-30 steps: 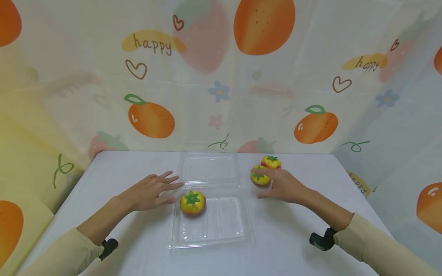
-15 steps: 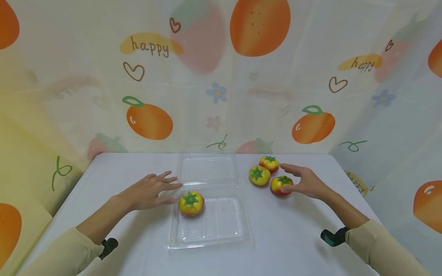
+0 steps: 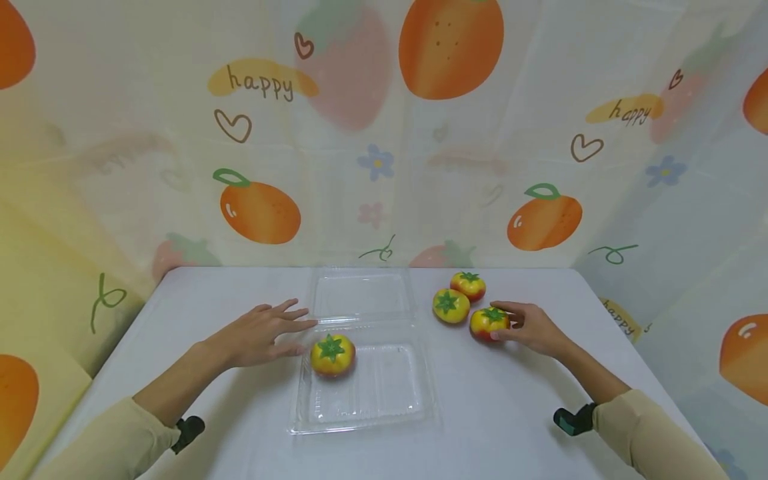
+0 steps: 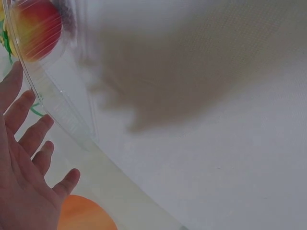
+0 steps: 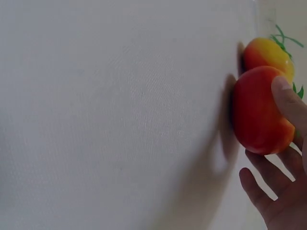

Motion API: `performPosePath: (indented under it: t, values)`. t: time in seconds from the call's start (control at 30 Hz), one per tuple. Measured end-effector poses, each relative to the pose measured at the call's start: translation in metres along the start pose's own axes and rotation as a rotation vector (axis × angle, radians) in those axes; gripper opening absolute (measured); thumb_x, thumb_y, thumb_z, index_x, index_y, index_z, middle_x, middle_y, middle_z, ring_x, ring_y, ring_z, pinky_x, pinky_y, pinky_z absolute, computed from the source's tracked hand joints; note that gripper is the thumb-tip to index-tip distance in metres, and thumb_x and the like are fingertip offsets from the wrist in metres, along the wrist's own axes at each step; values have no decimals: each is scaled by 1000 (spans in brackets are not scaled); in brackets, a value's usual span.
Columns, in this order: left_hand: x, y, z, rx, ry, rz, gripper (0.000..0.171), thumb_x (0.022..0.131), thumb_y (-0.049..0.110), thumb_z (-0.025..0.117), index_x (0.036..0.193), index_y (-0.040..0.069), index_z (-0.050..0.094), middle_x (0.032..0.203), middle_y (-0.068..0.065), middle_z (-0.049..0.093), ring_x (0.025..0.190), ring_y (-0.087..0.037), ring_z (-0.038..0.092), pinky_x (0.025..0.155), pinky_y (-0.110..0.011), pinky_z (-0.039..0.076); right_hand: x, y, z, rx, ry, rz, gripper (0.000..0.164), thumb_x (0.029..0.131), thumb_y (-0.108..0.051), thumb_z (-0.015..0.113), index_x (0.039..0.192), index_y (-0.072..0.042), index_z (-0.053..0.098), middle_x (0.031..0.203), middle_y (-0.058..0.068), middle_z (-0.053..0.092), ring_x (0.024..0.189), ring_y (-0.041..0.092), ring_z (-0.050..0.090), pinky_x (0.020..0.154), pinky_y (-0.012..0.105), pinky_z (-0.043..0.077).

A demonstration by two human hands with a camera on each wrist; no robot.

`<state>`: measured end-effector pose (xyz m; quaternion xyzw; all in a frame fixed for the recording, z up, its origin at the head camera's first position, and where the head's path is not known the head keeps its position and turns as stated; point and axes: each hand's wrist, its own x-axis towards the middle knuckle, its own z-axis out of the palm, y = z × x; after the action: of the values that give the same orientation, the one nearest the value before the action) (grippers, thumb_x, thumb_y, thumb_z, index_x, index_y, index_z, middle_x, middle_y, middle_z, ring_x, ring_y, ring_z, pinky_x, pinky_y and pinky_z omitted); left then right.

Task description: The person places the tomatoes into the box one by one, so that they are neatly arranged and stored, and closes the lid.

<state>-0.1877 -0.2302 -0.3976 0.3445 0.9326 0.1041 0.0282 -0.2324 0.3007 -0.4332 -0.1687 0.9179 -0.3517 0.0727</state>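
In the head view a clear plastic clamshell box [image 3: 393, 407] lies unfolded, its lid [image 3: 363, 293] toward the back. A yellow-red tomato [image 3: 333, 357] with a green star-shaped top sits at the left of its base. My left hand [image 3: 258, 337] is held with fingers spread at the box's left edge, its thumb near that tomato. To the right of the box, my right hand [image 3: 534, 327] grips another tomato [image 3: 487, 325] between thumb and fingers. In the right wrist view the thumb presses this tomato's side [image 5: 259, 112], its red underside showing.
Two more tomatoes, one nearer [image 3: 451, 307] and one behind it [image 3: 469, 285], lie close together left of the gripped one. The white table [image 3: 492, 413] ends at a fruit-printed curtain [image 3: 384, 200] at the back.
My right hand has moved right from above the two rear tomatoes and closed its thumb and fingers on the right-hand tomato. The left hand has stayed put.
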Motion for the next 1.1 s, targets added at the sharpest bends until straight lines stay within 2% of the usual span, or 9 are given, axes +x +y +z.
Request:
performPosePath:
  t: [0.6, 0.93, 1.1]
  values:
    - [3, -2, 1, 10, 7, 9, 51, 92, 45, 67, 136, 18, 64, 139, -13, 59, 138, -44, 41, 101, -67, 40, 5, 0, -3, -69, -29, 2, 62, 85, -28, 80, 135, 2, 58, 136, 26, 56, 113, 44, 60, 91, 50, 54]
    - [2, -3, 1, 11, 3, 11, 50, 93, 43, 67, 136, 17, 63, 139, -13, 59, 138, -44, 41, 101, -67, 40, 2, 0, 0, -50, -9, 1, 62, 86, -30, 79, 134, 4, 58, 133, 26, 59, 111, 40, 61, 92, 49, 55]
    - [1, -2, 0, 3, 0, 9, 51, 94, 44, 65, 136, 17, 63, 140, -13, 58, 138, -44, 41, 101, -66, 40, 2, -3, 0, -80, 6, -3, 62, 85, -31, 80, 133, 3, 59, 131, 24, 61, 104, 35, 63, 87, 45, 57]
